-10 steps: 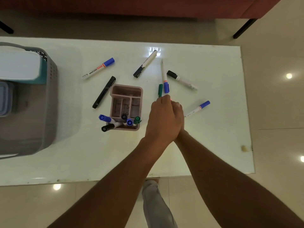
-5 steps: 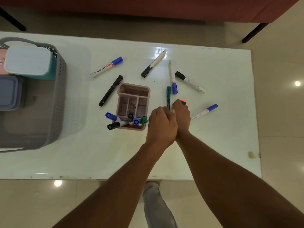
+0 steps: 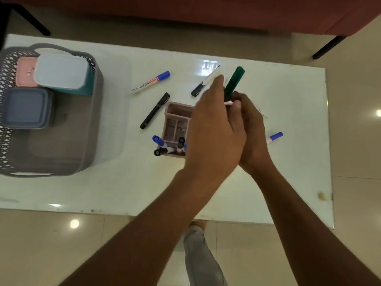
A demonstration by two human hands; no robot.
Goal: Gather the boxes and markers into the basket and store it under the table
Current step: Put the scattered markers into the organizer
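My left hand (image 3: 214, 131) and my right hand (image 3: 252, 129) are pressed together above the pink organiser (image 3: 177, 118). A green marker (image 3: 234, 83) sticks up between them, lying along my left fingers. A red-tipped marker (image 3: 228, 103) shows in my right fist. Loose on the table lie a blue-capped marker (image 3: 150, 81), a black marker (image 3: 155, 110), a black-capped white marker (image 3: 203, 84) and another blue-capped marker (image 3: 275, 137). Several markers (image 3: 165, 146) stand in the organiser. The grey basket (image 3: 97, 120) at the left holds a white-lidded teal box (image 3: 61, 71), a pink box (image 3: 24, 73) and a blue-grey box (image 3: 24, 108).
The white glass table (image 3: 123, 182) ends close to me and at the right, with tiled floor beyond. A red sofa (image 3: 185, 13) with black legs stands behind the far edge. My trouser leg (image 3: 200, 254) shows below the near edge.
The green marker, flat on the table half a second ago, is now lifted upright between my hands. Both hands have risen and shifted away from me. The view has turned left, showing more of the basket.
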